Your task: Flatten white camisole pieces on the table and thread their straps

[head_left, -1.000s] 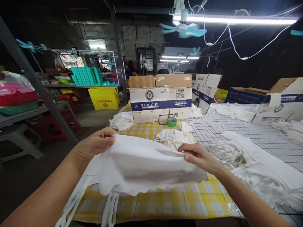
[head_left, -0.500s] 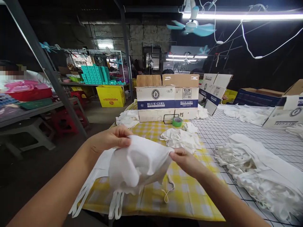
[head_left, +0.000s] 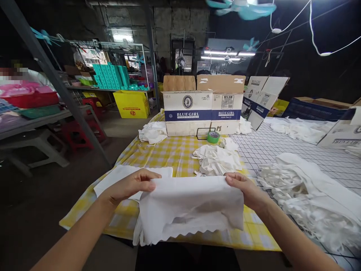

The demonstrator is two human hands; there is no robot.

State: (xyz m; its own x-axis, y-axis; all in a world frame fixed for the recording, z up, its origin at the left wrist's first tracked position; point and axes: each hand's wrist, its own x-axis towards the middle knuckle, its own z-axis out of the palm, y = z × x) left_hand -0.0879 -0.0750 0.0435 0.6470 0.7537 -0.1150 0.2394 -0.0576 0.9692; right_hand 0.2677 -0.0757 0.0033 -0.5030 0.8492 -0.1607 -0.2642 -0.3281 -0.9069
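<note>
Fingers [head_left: 148,186] of the left hand [head_left: 132,185] closed in a pinch on the upper left corner of the white cloth [head_left: 194,207]; right hand [head_left: 246,190] pinches the upper right corner, thumb on near face. Cloth held up lower centre of frame, top edge fairly straight between hands, body hanging down with folds, wavy lower edge loose. Strap ends [head_left: 137,231] dangle at its lower left.

Behind: table [head_left: 175,154] with yellow checked cover. Flat white piece [head_left: 113,178] lies on it, left of centre, partly behind left hand and cloth. Crumpled white pile [head_left: 218,160] just beyond right hand; bigger white heap [head_left: 299,195] at right of frame. Green tape roll [head_left: 213,137] and printed carton [head_left: 188,113] farther back, near centre.

Handling, judged: light, soft, limp, sags and creases easily, not fragile. Slipperiness can't tell. Best grip: both top corners, edge lightly taut; single-corner hold would likely let it fold over. Straps could snag or tangle; keep fingers off them.
</note>
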